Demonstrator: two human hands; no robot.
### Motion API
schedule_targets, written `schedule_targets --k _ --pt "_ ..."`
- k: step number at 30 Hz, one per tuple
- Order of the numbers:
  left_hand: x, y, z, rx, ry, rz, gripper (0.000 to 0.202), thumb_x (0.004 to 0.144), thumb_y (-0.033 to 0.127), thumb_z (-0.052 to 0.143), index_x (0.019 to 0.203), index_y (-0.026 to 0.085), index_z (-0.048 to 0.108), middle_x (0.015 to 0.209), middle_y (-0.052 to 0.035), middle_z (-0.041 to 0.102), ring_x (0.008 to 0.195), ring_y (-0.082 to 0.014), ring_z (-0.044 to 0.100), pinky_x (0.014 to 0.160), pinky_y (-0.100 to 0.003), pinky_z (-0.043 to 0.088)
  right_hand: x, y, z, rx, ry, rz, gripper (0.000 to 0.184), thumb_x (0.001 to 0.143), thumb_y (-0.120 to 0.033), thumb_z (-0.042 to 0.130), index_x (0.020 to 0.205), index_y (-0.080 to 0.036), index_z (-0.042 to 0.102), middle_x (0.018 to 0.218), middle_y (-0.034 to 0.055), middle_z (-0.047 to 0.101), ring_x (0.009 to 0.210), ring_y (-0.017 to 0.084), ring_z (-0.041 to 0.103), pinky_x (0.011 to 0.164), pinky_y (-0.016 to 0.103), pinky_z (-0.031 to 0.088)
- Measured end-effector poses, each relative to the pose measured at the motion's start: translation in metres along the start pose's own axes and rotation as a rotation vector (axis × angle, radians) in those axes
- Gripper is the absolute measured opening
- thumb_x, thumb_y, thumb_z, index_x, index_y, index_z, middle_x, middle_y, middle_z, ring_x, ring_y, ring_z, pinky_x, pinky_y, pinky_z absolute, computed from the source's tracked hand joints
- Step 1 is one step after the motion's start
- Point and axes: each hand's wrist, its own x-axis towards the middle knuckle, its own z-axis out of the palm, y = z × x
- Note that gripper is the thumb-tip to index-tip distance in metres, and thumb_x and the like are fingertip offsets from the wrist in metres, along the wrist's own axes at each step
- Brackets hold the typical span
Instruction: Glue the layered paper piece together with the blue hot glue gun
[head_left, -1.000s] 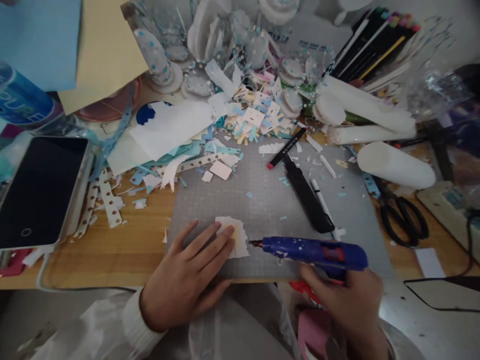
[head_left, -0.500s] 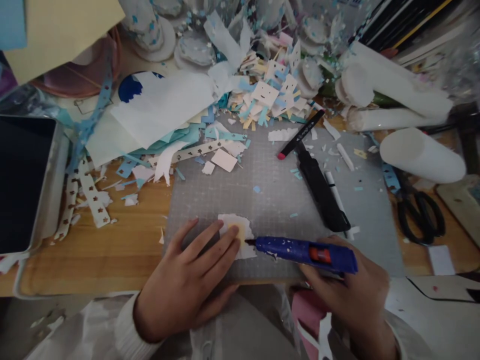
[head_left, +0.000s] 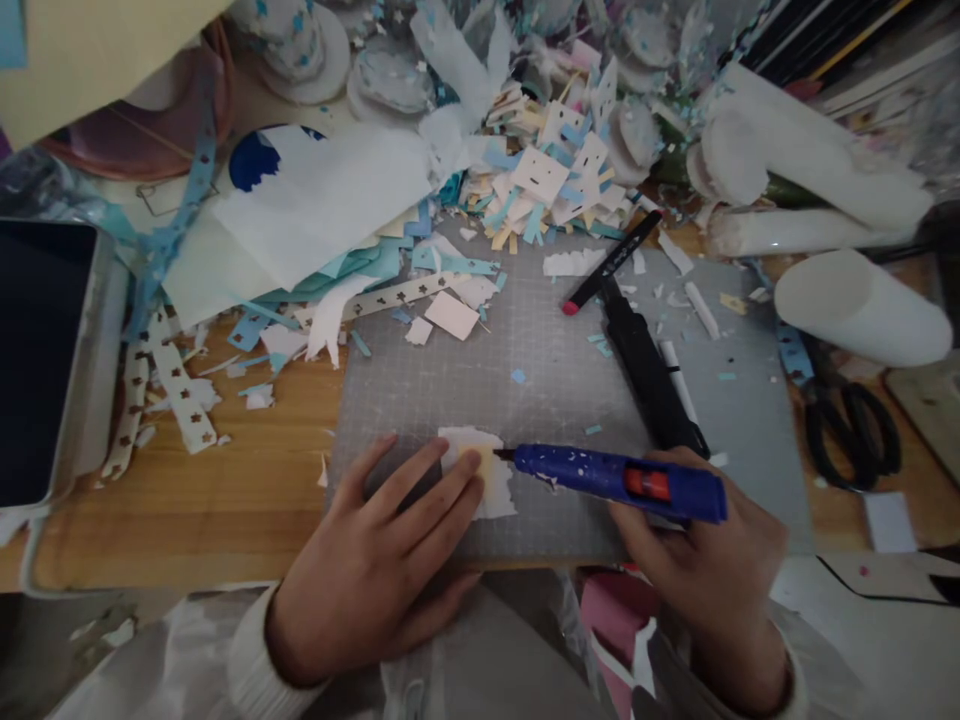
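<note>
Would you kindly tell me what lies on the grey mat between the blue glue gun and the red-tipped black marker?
In the head view, between blue glue gun and red-tipped black marker lies a long black cutter-like tool.

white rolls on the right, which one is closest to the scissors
The short, fat white roll lying alone nearest the mat's right edge, just above the black scissors. The longer rolls lie further back.
</note>
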Motion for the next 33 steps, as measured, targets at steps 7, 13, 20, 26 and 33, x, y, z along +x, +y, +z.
schedule_targets --k 7,13,20,26,33 --pt "0.000 0.000 0.000 -0.001 0.001 0.004 0.052 0.087 0.048 0.057 0.128 0.018 0.058 0.143 -0.0007 0.050 0.130 -0.0273 0.045 0.119 -0.049 0.010 0.004 0.000 0.002 -0.051 -0.010 0.002 0.020 0.086 -0.033 0.057 0.096 -0.016 0.057 0.086 0.0067 0.067 0.073 0.019 0.066 0.059 0.027 0.048" --pt "-0.001 0.001 0.000 0.021 0.024 0.004 0.051 0.087 0.047 0.057 0.128 0.017 0.058 0.142 -0.0012 0.051 0.130 -0.0265 0.045 0.119 -0.048 0.010 0.000 -0.002 -0.008 -0.113 0.084 0.082 0.017 0.085 -0.034 0.057 0.088 -0.018 0.056 0.075 0.0029 0.065 0.066 0.016 0.065 0.057 0.025 0.047" --pt "0.001 0.002 0.002 0.050 0.039 0.008 0.053 0.088 0.045 0.056 0.131 0.016 0.055 0.144 -0.0019 0.049 0.132 -0.0253 0.043 0.120 -0.047 0.009 -0.020 -0.006 -0.006 -0.089 0.083 0.062 0.021 0.082 -0.037 0.062 0.091 -0.019 0.058 0.077 0.0023 0.066 0.064 0.017 0.064 0.054 0.027 0.045" --pt "-0.003 0.002 0.002 0.063 0.049 0.026 0.055 0.088 0.045 0.056 0.133 0.014 0.053 0.145 -0.0039 0.048 0.132 -0.0252 0.042 0.119 -0.047 0.010 -0.020 -0.011 -0.004 -0.075 0.082 0.093 0.022 0.082 -0.039 0.064 0.089 -0.020 0.057 0.071 -0.0006 0.064 0.061 0.015 0.064 0.054 0.026 0.046" --pt "-0.003 0.004 0.001 0.079 0.078 0.024 0.054 0.087 0.044 0.057 0.132 0.014 0.055 0.140 -0.0029 0.054 0.127 -0.0249 0.047 0.120 -0.046 0.010 -0.012 -0.015 -0.004 -0.046 0.055 0.036 0.021 0.083 -0.037 0.063 0.090 -0.019 0.055 0.071 -0.0009 0.064 0.063 0.014 0.064 0.056 0.025 0.047"
